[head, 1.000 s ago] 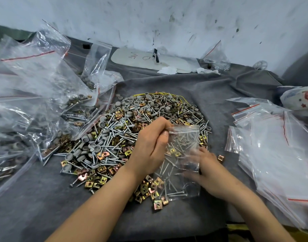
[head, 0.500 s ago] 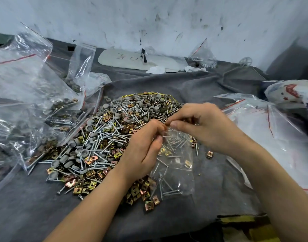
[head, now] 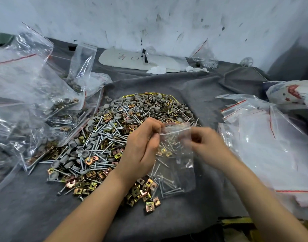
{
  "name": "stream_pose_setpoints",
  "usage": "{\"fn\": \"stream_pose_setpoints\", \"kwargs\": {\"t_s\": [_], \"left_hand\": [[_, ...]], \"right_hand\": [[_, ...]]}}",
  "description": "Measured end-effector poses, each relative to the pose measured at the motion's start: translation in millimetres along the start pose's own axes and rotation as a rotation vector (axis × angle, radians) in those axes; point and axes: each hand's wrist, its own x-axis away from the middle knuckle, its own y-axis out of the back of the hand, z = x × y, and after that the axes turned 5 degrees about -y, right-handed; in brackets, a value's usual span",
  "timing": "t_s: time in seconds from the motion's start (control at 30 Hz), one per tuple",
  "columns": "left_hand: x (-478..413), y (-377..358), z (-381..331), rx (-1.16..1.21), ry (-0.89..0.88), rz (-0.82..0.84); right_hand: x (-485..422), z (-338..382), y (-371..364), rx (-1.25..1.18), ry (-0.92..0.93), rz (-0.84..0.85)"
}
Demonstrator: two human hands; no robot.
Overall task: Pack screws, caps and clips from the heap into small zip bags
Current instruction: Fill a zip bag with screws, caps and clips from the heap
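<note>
zip bag mouth pinched by left hand and right hand, which slid rightward.

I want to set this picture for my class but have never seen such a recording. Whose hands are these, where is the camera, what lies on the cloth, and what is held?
There is no machine here: a person works with bare hands, and the one camera sits on their head, looking forward and down. On the grey cloth lies a heap of screws, grey caps and brass-coloured clips. To the left lie filled bags, to the right empty bags. The left hand and the blurred right hand pinch the top edge of a small zip bag holding screws.
</note>
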Motion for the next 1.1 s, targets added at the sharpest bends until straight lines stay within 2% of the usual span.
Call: {"fn": "stream_pose_setpoints", "kwargs": {"t_s": [0.1, 0.17, 0.3, 0.47, 0.6, 0.67, 0.73, 0.8, 0.83, 0.93, 1.03, 1.1], "left_hand": [[0.3, -0.1, 0.6, -0.021, 0.016, 0.001], [0.5, 0.2, 1.0, -0.028, 0.026, 0.002], [1.0, 0.3, 1.6, -0.028, 0.032, 0.008], [0.9, -0.4, 2.5, -0.026, 0.037, 0.009], [1.0, 0.0, 3.1, -0.032, 0.035, 0.012], [1.0, 0.4, 3.5, -0.027, 0.039, 0.017], [0.2, 0.2, 3.0, -0.030, 0.028, 0.022], [-0.6, 0.6, 2.7, -0.044, 0.023, 0.026], [-0.8, 1.0, 2.9, -0.046, 0.024, 0.030], [1.0, 0.8, 3.6, -0.039, 0.023, 0.047], [2.3, 0.4, 4.8, -0.038, 0.019, 0.050], [2.1, 0.1, 4.8, -0.040, 0.016, 0.045]], "right_hand": [[8.3, -7.0, -16.8, 0.141, 0.058, 0.165], [7.1, -9.1, -22.4, 0.269, 0.116, 0.162], [1.0, -12.5, -28.9, 0.444, 0.100, 0.126], [-7.9, -12.5, -29.4, 0.448, 0.080, 0.139], [-4.8, -16.6, -27.9, 0.315, 0.114, 0.138], [-2.2, -15.1, -27.0, 0.127, 0.051, 0.084], [-2.8, -7.6, -18.4, -0.118, -0.009, -0.108], [-4.1, 6.5, -2.3, -0.314, 0.062, -0.308], [-4.2, 14.9, 6.6, -0.391, 0.126, -0.354], [-0.6, 39.4, 17.9, -0.409, 0.302, -0.303], [-0.9, 47.2, 12.7, -0.249, 0.358, -0.156], [-3.7, 42.9, 12.9, -0.270, 0.339, -0.182]]}}
